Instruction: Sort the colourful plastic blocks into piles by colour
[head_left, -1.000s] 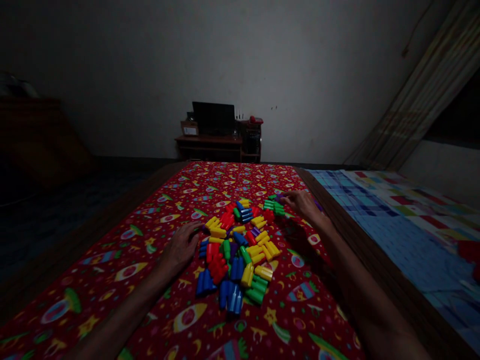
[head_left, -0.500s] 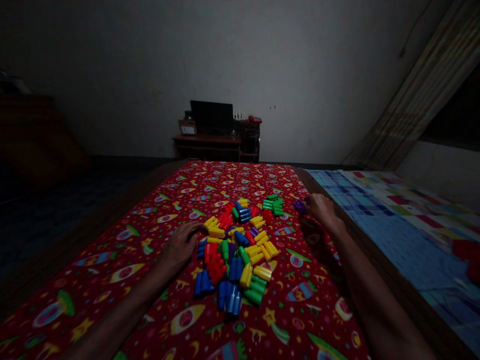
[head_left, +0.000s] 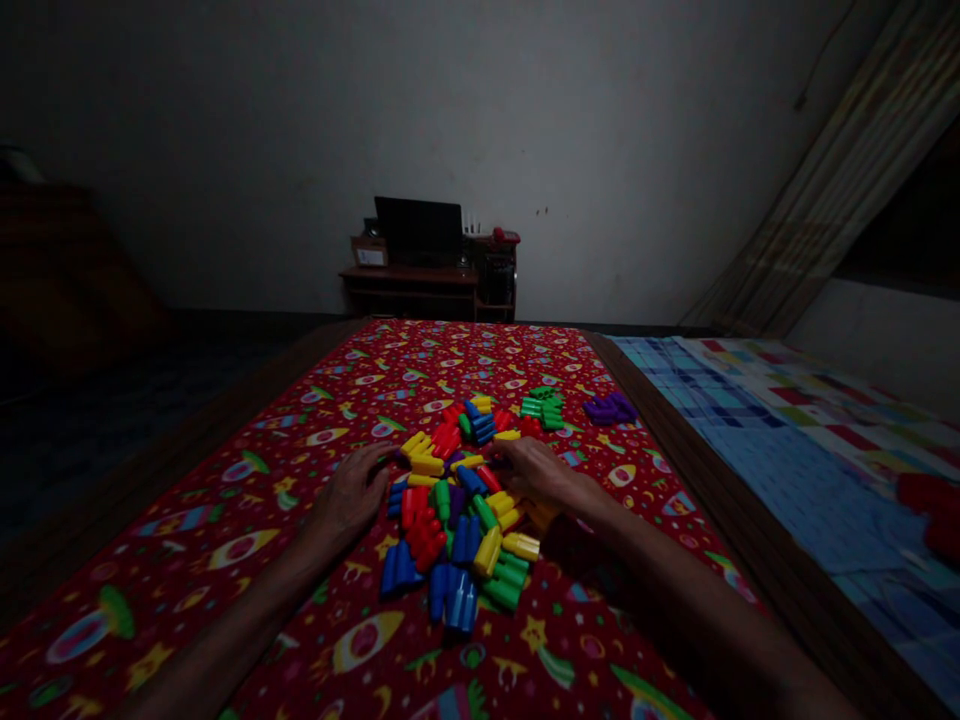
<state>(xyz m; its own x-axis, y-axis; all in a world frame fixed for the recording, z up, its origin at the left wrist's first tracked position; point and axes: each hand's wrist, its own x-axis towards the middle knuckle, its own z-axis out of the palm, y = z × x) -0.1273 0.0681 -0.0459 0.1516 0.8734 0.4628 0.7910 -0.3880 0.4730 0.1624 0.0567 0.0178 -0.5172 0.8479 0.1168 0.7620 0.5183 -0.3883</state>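
Note:
Toy building blocks in yellow, red, blue, green and purple lie in a loose pile on a red patterned cloth. At the pile's left edge is my left hand, fingers reaching forward and thumb apart. Its fingertips are at a small purple block, close by a yellow block. My right hand reaches over the right side of the pile, its fingers bunched downward just below another yellow block. Whatever lies under those fingers is hidden. Apart from the pile, green blocks and purple blocks form groups farther back.
The red cloth is spread beneath the blocks. On the right is a bed-like surface with a blue checked cover. A desk with a black monitor stands against the far wall. A curtain hangs at right.
My right hand has let go of a purple block beside other purple ones at the right and moved left to the pile. My left hand has barely moved.

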